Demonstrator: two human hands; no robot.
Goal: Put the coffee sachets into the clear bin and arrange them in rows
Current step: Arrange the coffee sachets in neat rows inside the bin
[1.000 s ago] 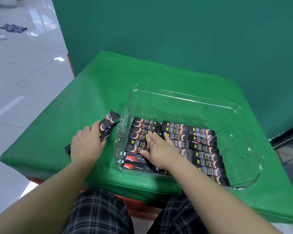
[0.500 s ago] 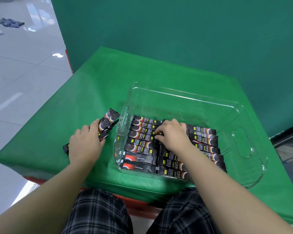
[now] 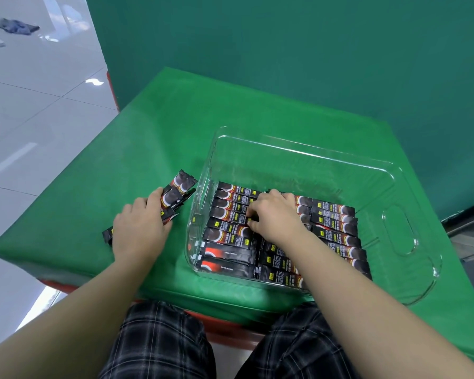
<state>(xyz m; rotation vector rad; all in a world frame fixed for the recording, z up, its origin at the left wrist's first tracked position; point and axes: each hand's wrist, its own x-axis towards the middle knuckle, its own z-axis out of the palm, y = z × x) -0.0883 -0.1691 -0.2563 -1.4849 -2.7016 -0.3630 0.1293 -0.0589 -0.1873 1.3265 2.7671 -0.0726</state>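
Our right hand [image 3: 277, 220] is inside the clear bin [image 3: 307, 149], fingers curled and pinching at a sachet where the left and middle rows of coffee sachets [image 3: 230, 233] meet; a second ago it lay flatter and nearer the front wall. Our left hand [image 3: 141, 228] has stayed pressed, fingers fairly straight, on the loose stack of sachets [image 3: 179, 190] on the table [image 3: 153, 138], just left of the bin. The packed sachets fill the bin's near half in three rows; the far half shows bare floor.
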